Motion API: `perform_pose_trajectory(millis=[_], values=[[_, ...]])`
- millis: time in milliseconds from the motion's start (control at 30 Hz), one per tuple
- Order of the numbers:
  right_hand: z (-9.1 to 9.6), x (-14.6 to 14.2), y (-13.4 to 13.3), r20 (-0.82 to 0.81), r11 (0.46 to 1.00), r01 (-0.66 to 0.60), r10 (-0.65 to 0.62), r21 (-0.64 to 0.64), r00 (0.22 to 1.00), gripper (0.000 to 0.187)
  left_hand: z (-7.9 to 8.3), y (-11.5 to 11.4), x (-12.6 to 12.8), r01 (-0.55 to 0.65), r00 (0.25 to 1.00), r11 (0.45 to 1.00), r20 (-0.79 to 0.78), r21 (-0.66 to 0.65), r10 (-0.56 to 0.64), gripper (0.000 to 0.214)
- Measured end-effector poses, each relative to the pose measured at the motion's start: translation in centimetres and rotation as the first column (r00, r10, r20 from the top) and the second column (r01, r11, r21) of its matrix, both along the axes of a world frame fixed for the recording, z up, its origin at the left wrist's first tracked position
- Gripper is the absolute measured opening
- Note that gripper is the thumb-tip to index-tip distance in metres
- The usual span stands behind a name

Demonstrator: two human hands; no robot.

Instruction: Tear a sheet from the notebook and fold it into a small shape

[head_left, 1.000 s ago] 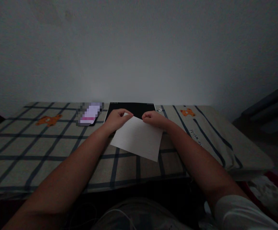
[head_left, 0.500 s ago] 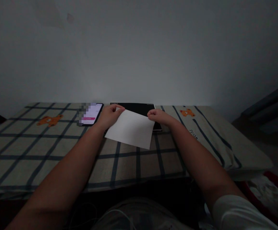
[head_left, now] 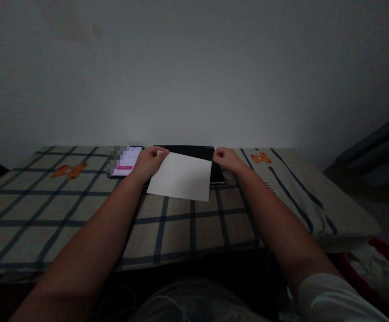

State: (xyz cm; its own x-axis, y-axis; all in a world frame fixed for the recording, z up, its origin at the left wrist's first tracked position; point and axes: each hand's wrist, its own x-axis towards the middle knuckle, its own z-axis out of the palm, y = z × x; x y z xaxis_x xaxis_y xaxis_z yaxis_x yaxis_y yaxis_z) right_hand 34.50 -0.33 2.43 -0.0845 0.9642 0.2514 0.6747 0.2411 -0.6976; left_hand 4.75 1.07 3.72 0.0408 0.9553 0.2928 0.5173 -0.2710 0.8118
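Checked counter [head_left: 63,203]: paper [head_left: 184,176] at frame centre, long axis apparently left-right, left hand [head_left: 147,164] pinching its upper-left corner, right hand [head_left: 228,159] just off its upper-right, fingers clenched.

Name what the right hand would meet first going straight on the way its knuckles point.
Likely the black pad, as the right hand points leftward and slightly forward toward it. Depth is unclear, so it might brush the white paper instead.
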Motion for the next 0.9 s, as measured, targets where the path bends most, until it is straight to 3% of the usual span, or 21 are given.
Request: perform_pose_trajectory(millis=[67, 167, 300, 467, 633, 900], values=[[-0.3, -0.8, 0.0, -0.016, 0.996, -0.018, 0.02, 0.091, 1.0, 0.012, -0.2, -0.4, 0.6, 0.033, 0.999, 0.999, -0.009, 0.0, -0.033, 0.034], [-0.4, -2.5, -0.4, 0.024, 0.972, -0.179, 0.177, 0.154, 0.984, 0.024, -0.8, -1.0, 1.7, 0.049, 0.999, 0.999, -0.01, 0.006, -0.049, 0.037], [-0.2, -4.0, -1.1, 0.172, 0.93, -0.346, 0.324, 0.123, 0.93, 0.028, -1.6, -1.4, 2.7, 0.086, 0.996, 0.995, -0.022, 0.048, -0.085, 0.038], [-0.1, -4.3, -1.5, 0.271, 0.939, -0.324, 0.284, 0.117, 0.92, 0.028, -1.6, -1.5, 2.6, 0.16, 0.978, 0.985, -0.143, 0.068, -0.149, 0.034], [0.3, -4.5, -1.8, 0.409, 0.91, -0.388, 0.301, 0.147, 0.861, 0.028, -1.5, -2.0, 2.6, 0.287, 0.916, 0.942, -0.337, 0.176, -0.217, 0.022], [1.0, -4.6, -2.2, 0.498, 0.892, -0.417, 0.287, 0.172, 0.819, 0.032, -1.2, -2.1, 2.5, 0.229, 0.914, 0.954, -0.38, 0.192, -0.142, 0.019]])
